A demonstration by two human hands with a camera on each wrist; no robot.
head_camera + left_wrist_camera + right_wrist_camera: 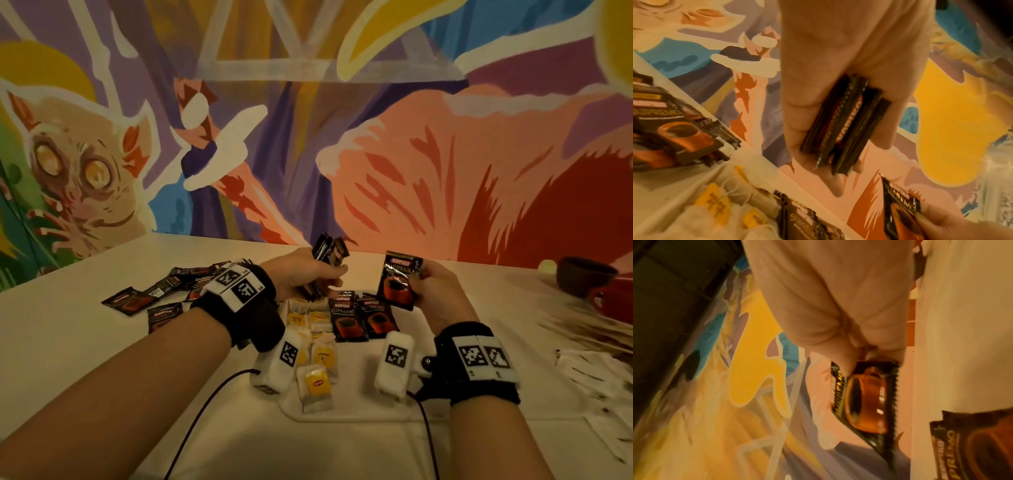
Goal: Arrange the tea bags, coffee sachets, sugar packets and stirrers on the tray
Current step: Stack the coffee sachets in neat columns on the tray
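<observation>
**Coffee sachets in both hands above the tray**

We see a white table (pixel 102 359) running back to a painted mural wall (pixel 411 154); its near left and near centre stretches lie bare and give the most room to move. Its right side is crowded: a brown bowl (pixel 582 275) and a red cup (pixel 616 298) near the far right edge, with blurred pale stirrers (pixel 582 329) and white sugar packets (pixel 599 377) in front of them.

The flat white tray (pixel 356 407) has a rounded near rim. On it, soft papery tea bags (pixel 313 385) with yellow tags fill the left part, and glossy black coffee sachets (pixel 346 318) lie flat side by side just beside them. More sachets (pixel 161 294) sprawl loose on the table left of the tray.

Our left hand (pixel 301 277) grips a bundle of sachets (pixel 842 123) edge-on, fingers curled round it, above the tray's far part. Our right hand (pixel 435 291) pinches a single sachet (pixel 399 279) upright by its edge, thumb on its printed face, near the bundle but apart from it.
</observation>
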